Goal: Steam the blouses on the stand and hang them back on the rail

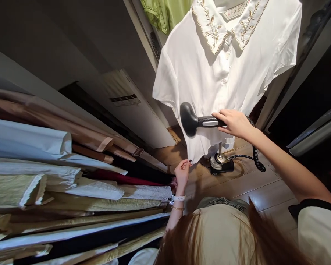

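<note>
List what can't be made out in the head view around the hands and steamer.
Steamer head face: turned toward the white blouse, hidden by its own back, head view.
Steamer handle: right hand covers part of it, head view.
Left hand at the hem: too small to tell whether it pinches, head view.
Blouse shoulders: cut off by the top edge, head view.
Stand pole top: behind the blouse, head view.

White blouse (209, 73), gold floral collar embroidery (211, 27), black steamer head (189, 119).
</note>
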Demonstrator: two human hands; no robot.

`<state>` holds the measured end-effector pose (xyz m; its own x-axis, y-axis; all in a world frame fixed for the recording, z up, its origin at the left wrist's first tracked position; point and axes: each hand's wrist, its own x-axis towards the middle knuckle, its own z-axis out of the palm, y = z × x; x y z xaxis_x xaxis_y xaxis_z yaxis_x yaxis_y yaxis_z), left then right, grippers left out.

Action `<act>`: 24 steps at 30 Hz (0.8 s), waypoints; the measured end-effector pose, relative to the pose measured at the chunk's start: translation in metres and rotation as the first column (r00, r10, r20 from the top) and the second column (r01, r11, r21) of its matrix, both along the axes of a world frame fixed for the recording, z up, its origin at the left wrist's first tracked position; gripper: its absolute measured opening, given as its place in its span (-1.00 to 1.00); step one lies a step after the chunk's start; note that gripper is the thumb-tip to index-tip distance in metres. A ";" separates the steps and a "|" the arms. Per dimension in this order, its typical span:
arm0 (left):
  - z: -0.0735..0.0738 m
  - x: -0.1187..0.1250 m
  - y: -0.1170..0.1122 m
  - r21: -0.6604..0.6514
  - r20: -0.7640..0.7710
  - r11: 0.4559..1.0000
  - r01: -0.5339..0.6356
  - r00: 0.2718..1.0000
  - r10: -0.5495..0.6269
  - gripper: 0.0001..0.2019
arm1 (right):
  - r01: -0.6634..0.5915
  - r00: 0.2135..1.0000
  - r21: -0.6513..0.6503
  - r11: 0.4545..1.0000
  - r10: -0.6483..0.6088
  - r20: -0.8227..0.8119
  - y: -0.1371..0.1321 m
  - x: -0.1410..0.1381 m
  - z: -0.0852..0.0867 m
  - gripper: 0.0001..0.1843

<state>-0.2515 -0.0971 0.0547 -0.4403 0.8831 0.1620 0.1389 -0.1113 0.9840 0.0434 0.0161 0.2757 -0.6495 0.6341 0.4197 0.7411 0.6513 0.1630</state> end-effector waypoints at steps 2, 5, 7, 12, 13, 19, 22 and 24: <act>-0.001 0.000 -0.001 -0.001 0.006 1.000 0.005 1.000 -0.005 -0.59 | 0.024 0.999 0.023 0.999 -0.024 -0.029 0.001 -0.003 -0.001 -0.52; -0.001 -0.001 -0.002 0.004 0.012 1.000 0.001 1.000 -0.001 -0.60 | -0.009 1.000 0.011 1.000 0.009 0.013 0.003 -0.007 -0.003 -0.51; -0.001 -0.001 -0.002 0.009 0.024 1.000 -0.001 1.000 0.001 -0.60 | -0.042 0.998 -0.016 0.999 0.043 0.055 0.004 -0.007 -0.003 -0.53; 0.000 0.001 -0.003 0.015 0.049 1.000 0.009 0.999 -0.010 -0.60 | 0.049 0.998 0.014 0.999 -0.049 -0.044 0.008 -0.002 0.001 -0.49; 0.000 0.002 -0.003 0.013 0.047 1.000 0.012 0.999 -0.012 -0.61 | 0.066 0.996 0.014 0.998 -0.065 -0.053 0.009 -0.002 0.001 -0.49; -0.002 0.005 -0.001 0.009 0.074 1.000 0.022 0.997 -0.023 -0.59 | 0.042 0.999 -0.030 0.999 -0.041 0.029 0.010 -0.001 -0.005 -0.52; -0.002 0.006 0.000 0.006 0.077 0.999 0.031 0.997 -0.032 -0.60 | 0.116 0.992 -0.017 0.993 -0.117 -0.048 0.008 -0.001 -0.005 -0.50; -0.002 0.006 0.001 0.003 0.073 0.999 0.039 0.997 -0.039 -0.60 | 0.132 0.989 -0.026 0.991 -0.133 -0.057 0.006 -0.002 -0.006 -0.51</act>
<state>-0.2454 -0.0965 0.0530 -0.4164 0.8996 0.1319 0.0625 -0.1164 0.9912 0.0413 0.0219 0.2698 -0.5336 0.7227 0.4392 0.8291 0.5494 0.1033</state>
